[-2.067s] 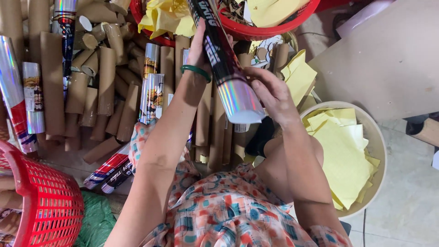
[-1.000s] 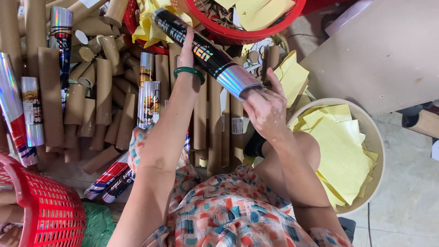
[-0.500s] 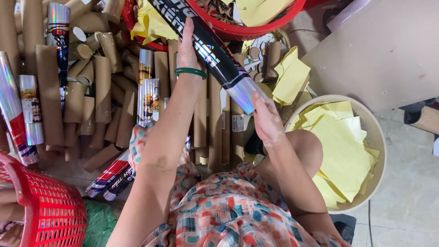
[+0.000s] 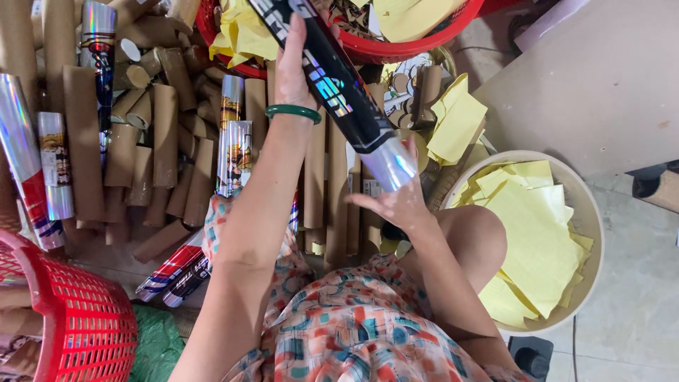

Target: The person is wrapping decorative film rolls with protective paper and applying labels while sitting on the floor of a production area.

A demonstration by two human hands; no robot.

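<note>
a long foil-wrapped tube held slantwise between 2 hands

the left hand [image 4: 296, 71], with a green bangle [image 4: 293, 111] on its wrist, is wrapped around the upper part of a long black cardboard tube with a shiny holographic foil skin [image 4: 339, 88], so the tube hangs at a slant above the lap, its top running out of frame. the right hand [image 4: 396, 201] sits open under the tube's silvery lower end, palm and fingers spread against it rather than clasped; held so, it looks to steady or press that end while the other hand bears the weight.

the tube's skin is glossy and throws rainbow glints; its lower end is plain mirror silver. below and to the left lie many bare brown cardboard tubes [image 4: 166, 124], matt and rough, laid side by side on the floor, with a few finished foil-wrapped tubes [image 4: 233, 141] among them. to the right, a round cream basin [image 4: 590, 212] holds loose yellow paper sheets [image 4: 537, 233], thin and slightly curled. a red plastic mesh basket [image 4: 78, 318] stands at the lower left, and another red basket [image 4: 417, 44] with yellow paper sits beyond the tube.
</note>
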